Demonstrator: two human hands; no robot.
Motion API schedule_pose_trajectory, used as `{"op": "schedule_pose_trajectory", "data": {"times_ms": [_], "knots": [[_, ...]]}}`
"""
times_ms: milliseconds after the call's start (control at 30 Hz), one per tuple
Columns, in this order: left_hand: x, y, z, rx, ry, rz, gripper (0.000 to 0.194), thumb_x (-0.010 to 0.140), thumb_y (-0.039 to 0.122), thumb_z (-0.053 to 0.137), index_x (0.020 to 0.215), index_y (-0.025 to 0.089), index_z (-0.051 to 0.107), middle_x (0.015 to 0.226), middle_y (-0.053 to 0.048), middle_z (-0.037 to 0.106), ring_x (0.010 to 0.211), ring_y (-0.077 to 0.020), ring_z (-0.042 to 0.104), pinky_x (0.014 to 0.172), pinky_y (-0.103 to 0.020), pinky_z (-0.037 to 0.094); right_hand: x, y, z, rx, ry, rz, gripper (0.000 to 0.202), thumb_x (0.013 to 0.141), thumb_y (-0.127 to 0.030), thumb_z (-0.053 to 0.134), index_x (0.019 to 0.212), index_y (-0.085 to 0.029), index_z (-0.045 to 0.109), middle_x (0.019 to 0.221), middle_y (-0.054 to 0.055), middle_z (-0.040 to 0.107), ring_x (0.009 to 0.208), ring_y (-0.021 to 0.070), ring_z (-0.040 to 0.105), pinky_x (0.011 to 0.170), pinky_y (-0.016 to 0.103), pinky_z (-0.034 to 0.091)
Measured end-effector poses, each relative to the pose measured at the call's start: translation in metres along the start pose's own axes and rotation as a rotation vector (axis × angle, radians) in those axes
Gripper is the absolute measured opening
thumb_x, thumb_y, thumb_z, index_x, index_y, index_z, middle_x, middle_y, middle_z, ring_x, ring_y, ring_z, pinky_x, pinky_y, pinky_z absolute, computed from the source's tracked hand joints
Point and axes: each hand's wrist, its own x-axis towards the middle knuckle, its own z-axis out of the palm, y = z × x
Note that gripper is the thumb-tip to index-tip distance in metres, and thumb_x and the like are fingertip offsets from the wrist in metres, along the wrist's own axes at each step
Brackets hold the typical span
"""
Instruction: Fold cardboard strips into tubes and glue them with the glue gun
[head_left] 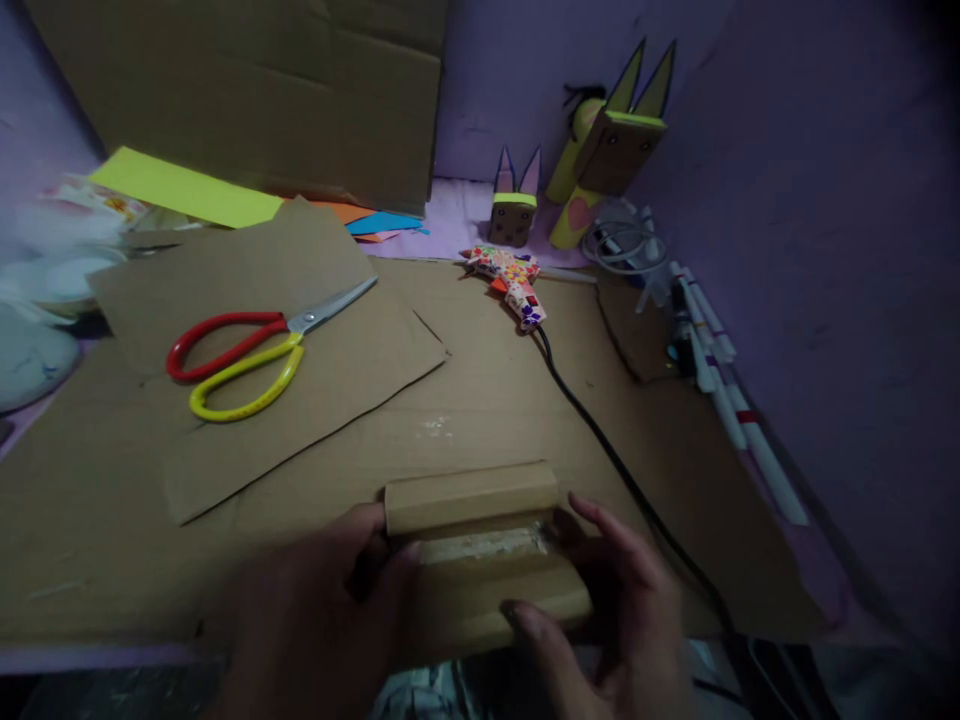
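Observation:
Two pieces of folded cardboard lie side by side between my hands at the bottom centre. The farther one is a narrow cardboard strip (472,498); the nearer one is a wider cardboard roll (487,600) with a whitish, glue-like band along its upper edge. My left hand (322,610) grips their left ends, its thumb on the nearer roll. My right hand (622,610) holds the right end of the roll, thumb on the near face and a finger reaching past the far strip's end. The undersides are hidden.
Scissors (300,330) lie on a loose cardboard sheet (360,350) at the left. A flowered glue gun (514,280) trails a black cable (600,435) past my right hand. Markers (720,370) line the right wall. Two cardboard animal figures (513,215) stand at the back.

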Motion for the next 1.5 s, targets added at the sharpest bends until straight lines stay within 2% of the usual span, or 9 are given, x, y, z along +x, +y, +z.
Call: {"op": "schedule_pose_trajectory", "data": {"times_ms": [67, 167, 367, 500, 633, 800, 1233, 1400, 1500], "knots": [[-0.002, 0.001, -0.002, -0.001, -0.002, 0.012, 0.028, 0.081, 0.038, 0.044, 0.059, 0.022, 0.049, 0.053, 0.002, 0.06, 0.054, -0.0187, 0.059, 0.052, -0.029, 0.039, 0.0, -0.007, 0.001, 0.009, -0.058, 0.092, 0.064, 0.079, -0.04, 0.06, 0.133, -0.018, 0.035, 0.122, 0.016, 0.052, 0.104, 0.0292, 0.055, 0.083, 0.047, 0.049], [-0.004, 0.0, -0.006, -0.043, -0.002, 0.055, 0.028, 0.08, 0.035, 0.043, 0.055, 0.022, 0.045, 0.052, 0.002, 0.058, 0.052, -0.0175, 0.057, 0.05, -0.028, 0.038, 0.002, -0.007, 0.001, -0.003, -0.099, 0.114, 0.063, 0.08, -0.044, 0.058, 0.133, -0.02, 0.036, 0.121, 0.017, 0.052, 0.107, 0.0317, 0.054, 0.085, 0.052, 0.047], [-0.008, -0.01, -0.004, -0.17, 0.09, 0.234, 0.024, 0.078, 0.03, 0.043, 0.055, 0.023, 0.045, 0.054, 0.002, 0.058, 0.05, -0.0155, 0.055, 0.047, -0.026, 0.04, 0.003, 0.013, -0.003, -0.098, -0.143, -0.099, 0.064, 0.08, -0.037, 0.06, 0.136, -0.019, 0.034, 0.12, 0.016, 0.054, 0.104, 0.0309, 0.057, 0.079, 0.048, 0.052], [-0.009, -0.012, 0.0, -0.184, 0.138, 0.306, 0.025, 0.079, 0.031, 0.043, 0.056, 0.023, 0.046, 0.065, 0.001, 0.061, 0.055, -0.0157, 0.057, 0.048, -0.026, 0.042, 0.004, 0.015, -0.003, -0.141, -0.163, -0.144, 0.064, 0.08, -0.036, 0.059, 0.136, -0.019, 0.033, 0.122, 0.016, 0.053, 0.104, 0.0302, 0.058, 0.079, 0.047, 0.052], [-0.006, -0.013, 0.002, -0.124, 0.149, 0.292, 0.025, 0.081, 0.028, 0.043, 0.057, 0.022, 0.049, 0.073, -0.001, 0.063, 0.06, -0.0164, 0.06, 0.051, -0.026, 0.044, 0.006, 0.011, -0.004, -0.203, -0.129, -0.208, 0.054, 0.082, -0.038, 0.056, 0.129, -0.017, 0.039, 0.119, 0.015, 0.055, 0.103, 0.029, 0.057, 0.079, 0.046, 0.051], [-0.001, -0.016, 0.001, -0.018, 0.012, 0.255, 0.028, 0.08, 0.024, 0.044, 0.053, 0.02, 0.051, 0.062, 0.0, 0.06, 0.058, -0.016, 0.059, 0.053, -0.027, 0.043, 0.011, 0.011, -0.009, -0.275, -0.158, -0.344, 0.042, 0.081, -0.035, 0.058, 0.117, -0.016, 0.048, 0.112, 0.013, 0.057, 0.101, 0.0265, 0.057, 0.077, 0.04, 0.051], [0.004, -0.012, -0.006, 0.113, -0.008, 0.231, 0.027, 0.078, 0.025, 0.044, 0.052, 0.02, 0.047, 0.06, -0.001, 0.06, 0.056, -0.0169, 0.057, 0.05, -0.026, 0.037, 0.014, 0.007, -0.013, -0.309, -0.189, -0.369, 0.033, 0.082, -0.033, 0.058, 0.112, -0.019, 0.053, 0.113, 0.011, 0.055, 0.101, 0.0249, 0.058, 0.076, 0.04, 0.054], [0.004, -0.02, -0.013, 0.067, -0.088, 0.201, 0.026, 0.077, 0.032, 0.047, 0.054, 0.021, 0.046, 0.053, 0.002, 0.056, 0.051, -0.0163, 0.055, 0.05, -0.027, 0.038, 0.014, 0.008, -0.014, -0.333, -0.184, -0.324, 0.036, 0.08, -0.038, 0.06, 0.11, -0.02, 0.053, 0.112, 0.011, 0.057, 0.099, 0.0256, 0.06, 0.075, 0.041, 0.055], [0.001, -0.025, -0.01, 0.009, 0.043, 0.144, 0.012, 0.075, 0.034, 0.051, 0.072, 0.023, 0.052, 0.067, 0.0, 0.062, 0.058, -0.0188, 0.059, 0.052, -0.03, 0.044, 0.014, 0.009, -0.015, -0.336, -0.176, -0.33, 0.037, 0.08, -0.041, 0.06, 0.109, -0.02, 0.053, 0.11, 0.011, 0.059, 0.097, 0.0259, 0.061, 0.074, 0.042, 0.055]]}}
